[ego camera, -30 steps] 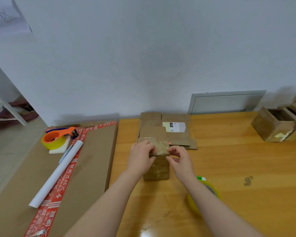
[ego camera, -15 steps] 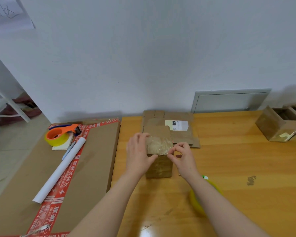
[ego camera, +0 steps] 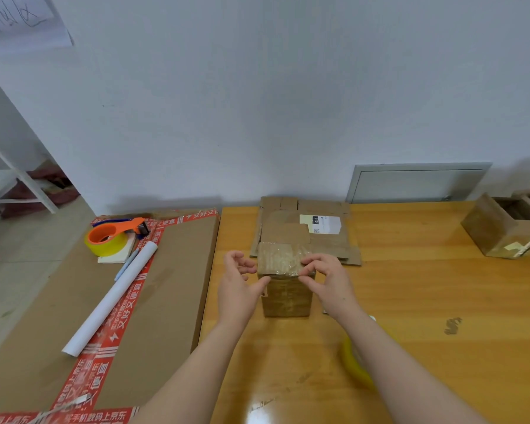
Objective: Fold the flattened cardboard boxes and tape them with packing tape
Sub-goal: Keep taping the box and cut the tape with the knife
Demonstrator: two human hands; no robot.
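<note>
Surface: an orange-brown wooden table [ego camera: 426,301] against a plain white wall. Item one, the small box [ego camera: 286,296]: folded, standing upright near the table's left edge directly in front of me, its top covered in clear glossy tape. My right hand [ego camera: 329,284] pinches the top right front edge, fingers curled over the taped top and thumb on the front face. My left hand [ego camera: 237,290] is loose, thumb tip at the upper left front corner, fingers curled just beside the left side, holding nothing that I can see. Handling note: I judge it light and fairly stiff along its creases, with slick tape on top, so the bare side walls or corners are the best places to hold it. Item two, flattened cardboard boxes [ego camera: 331,243]: stacked just behind it. Item three, a yellow tape roll [ego camera: 354,364]: partly hidden under my right forearm. Item four, folded boxes [ego camera: 499,231]: far right. Item five, a large carton [ego camera: 172,286] on my left, bearing an orange tape dispenser [ego camera: 114,237] and a white paper roll [ego camera: 110,301].
</note>
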